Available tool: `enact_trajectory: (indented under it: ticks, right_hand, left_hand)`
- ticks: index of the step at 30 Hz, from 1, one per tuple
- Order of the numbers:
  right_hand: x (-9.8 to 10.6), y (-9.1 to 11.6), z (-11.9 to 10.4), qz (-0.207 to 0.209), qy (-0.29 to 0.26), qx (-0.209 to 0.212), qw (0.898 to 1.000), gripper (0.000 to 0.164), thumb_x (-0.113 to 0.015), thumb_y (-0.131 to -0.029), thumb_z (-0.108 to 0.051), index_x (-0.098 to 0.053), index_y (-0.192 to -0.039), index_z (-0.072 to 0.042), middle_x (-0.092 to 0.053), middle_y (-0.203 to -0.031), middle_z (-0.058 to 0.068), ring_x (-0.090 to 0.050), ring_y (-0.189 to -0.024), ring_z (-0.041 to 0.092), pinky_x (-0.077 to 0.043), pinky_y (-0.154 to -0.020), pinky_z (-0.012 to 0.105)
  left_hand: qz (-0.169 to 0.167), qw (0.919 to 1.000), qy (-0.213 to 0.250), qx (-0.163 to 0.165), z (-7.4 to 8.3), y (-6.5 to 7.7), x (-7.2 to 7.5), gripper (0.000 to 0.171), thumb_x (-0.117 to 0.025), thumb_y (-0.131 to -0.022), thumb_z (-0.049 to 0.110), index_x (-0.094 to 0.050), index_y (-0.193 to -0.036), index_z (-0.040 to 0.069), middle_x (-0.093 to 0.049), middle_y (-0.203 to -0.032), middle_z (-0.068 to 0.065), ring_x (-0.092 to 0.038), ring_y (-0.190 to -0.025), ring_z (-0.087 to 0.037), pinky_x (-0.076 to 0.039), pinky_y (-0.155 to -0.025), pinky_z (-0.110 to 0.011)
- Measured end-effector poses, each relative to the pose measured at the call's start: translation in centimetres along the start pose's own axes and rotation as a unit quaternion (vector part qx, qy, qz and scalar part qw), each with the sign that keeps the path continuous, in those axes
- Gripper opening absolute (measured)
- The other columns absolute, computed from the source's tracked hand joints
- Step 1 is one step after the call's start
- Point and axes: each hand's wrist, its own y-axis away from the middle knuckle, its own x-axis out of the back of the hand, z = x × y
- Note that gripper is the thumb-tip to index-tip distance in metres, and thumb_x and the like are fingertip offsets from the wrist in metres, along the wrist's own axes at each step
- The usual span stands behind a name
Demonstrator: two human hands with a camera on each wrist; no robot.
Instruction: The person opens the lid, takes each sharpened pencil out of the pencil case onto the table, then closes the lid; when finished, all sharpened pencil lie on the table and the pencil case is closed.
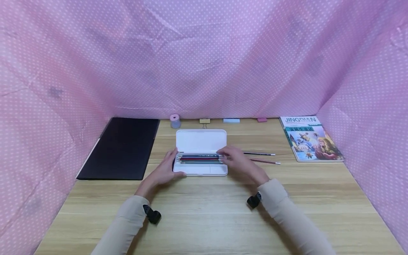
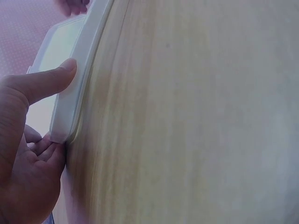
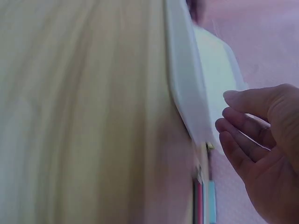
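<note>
An open white pencil case [image 1: 194,170] lies on the table with its lid [image 1: 200,141] folded back. Several pencils [image 1: 200,159] lie side by side in its rear compartment. My left hand [image 1: 164,171] holds the case by its left end, the thumb pressing on the front edge, as the left wrist view also shows. Over the right end of the case is my right hand [image 1: 237,161], its fingertips right at the pencil ends. In the right wrist view its fingers are loosely bent, with a gap under the thumb and nothing seen between them.
Two loose pencils [image 1: 259,153] lie right of the case, partly behind my right hand. A black folder [image 1: 122,148] is at the left, a magazine [image 1: 312,140] at the right. Along the back stand a small pink-topped container [image 1: 175,121], a binder clip [image 1: 204,121], a pale-blue block [image 1: 231,120] and a pink block [image 1: 262,120].
</note>
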Motion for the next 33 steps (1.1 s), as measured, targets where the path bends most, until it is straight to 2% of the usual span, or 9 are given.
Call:
enact_trajectory:
  ticks: [4, 8, 17, 26, 33]
  right_hand:
    - [-1.1, -0.6, -0.6, -0.024, -0.005, -0.007, 1.0, 0.03, -0.057, -0.091, -0.013, -0.058, -0.121, -0.01, -0.057, -0.117, 0.001, -0.051, -0.11, 0.014, -0.042, -0.094, 0.034]
    - [-1.6, -1.1, -0.9, -0.037, 0.026, 0.0, 0.999, 0.03, -0.056, -0.092, -0.013, -0.058, -0.122, -0.01, -0.059, -0.115, 0.001, -0.052, -0.108, 0.013, -0.042, -0.094, 0.033]
    - [-1.7, -2.0, -1.7, -0.04, 0.059, 0.006, 0.997, 0.028, -0.057, -0.09, -0.008, -0.061, -0.117, -0.004, -0.061, -0.113, 0.007, -0.055, -0.107, 0.018, -0.042, -0.094, 0.035]
    - [-1.8, -2.1, -1.9, -0.038, 0.092, 0.023, 0.995, 0.025, -0.056, -0.09, -0.005, -0.062, -0.115, -0.005, -0.061, -0.112, 0.006, -0.054, -0.109, 0.019, -0.041, -0.096, 0.034]
    - [-2.1, -2.2, -1.8, -0.033, 0.12, 0.031, 0.992, 0.029, -0.056, -0.09, -0.006, -0.06, -0.118, -0.006, -0.06, -0.116, 0.007, -0.052, -0.112, 0.02, -0.039, -0.097, 0.035]
  left_hand:
    - [0.0, 1.0, 0.0, -0.002, 0.0, 0.0, 0.0, 0.111, -0.075, -0.072, 0.046, -0.001, -0.149, 0.016, -0.019, -0.147, -0.008, -0.025, -0.131, -0.024, -0.02, -0.108, -0.048]
    - [-0.001, 1.0, 0.002, 0.0, 0.1, 0.0, 0.0, 0.111, -0.075, -0.072, 0.046, -0.001, -0.149, 0.018, -0.018, -0.147, -0.007, -0.023, -0.132, -0.024, -0.02, -0.108, -0.049]
    - [0.001, 1.0, 0.001, -0.003, 0.1, 0.0, 0.0, 0.111, -0.075, -0.072, 0.047, -0.001, -0.149, 0.016, -0.019, -0.147, -0.008, -0.024, -0.131, -0.024, -0.02, -0.108, -0.048]
    - [0.005, 1.0, 0.001, 0.0, 0.1, 0.0, 0.1, 0.111, -0.076, -0.071, 0.045, -0.002, -0.149, 0.017, -0.018, -0.147, -0.007, -0.023, -0.132, -0.023, -0.019, -0.108, -0.048]
    - [0.011, 0.9999, -0.005, -0.008, -0.1, -0.1, -0.1, 0.11, -0.076, -0.071, 0.043, -0.005, -0.149, 0.014, -0.02, -0.146, -0.01, -0.025, -0.131, -0.025, -0.02, -0.108, -0.048]
